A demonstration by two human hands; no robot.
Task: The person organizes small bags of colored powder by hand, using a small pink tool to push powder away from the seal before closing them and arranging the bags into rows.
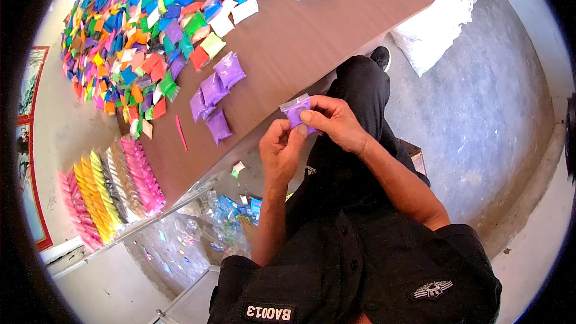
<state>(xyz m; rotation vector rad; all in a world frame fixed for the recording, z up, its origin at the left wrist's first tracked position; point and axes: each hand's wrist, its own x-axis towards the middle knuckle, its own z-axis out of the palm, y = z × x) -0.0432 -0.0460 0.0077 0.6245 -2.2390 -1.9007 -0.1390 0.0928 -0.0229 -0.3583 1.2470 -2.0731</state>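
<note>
Both of my hands hold one small purple packet (pixel 296 108) in front of my lap, just off the table's edge. My left hand (pixel 282 147) pinches its lower left side, the thumb near the bottom. My right hand (pixel 336 121) grips the right side, with the thumb lying across the front. A clear strip shows along the packet's top. On the table close by lie several plump purple packets (pixel 212 90) in a small group, with one more purple packet (pixel 218 126) just below them. Part of the held packet is hidden behind my fingers.
A large heap of multicoloured packets (pixel 138 36) covers the brown table's (pixel 282 42) far left. Neat rows of packets (pixel 111 189) stand at the near left corner beside a thin pink stick (pixel 181 132). A white sack (pixel 438 18) is at the right; scraps (pixel 231 210) litter the floor.
</note>
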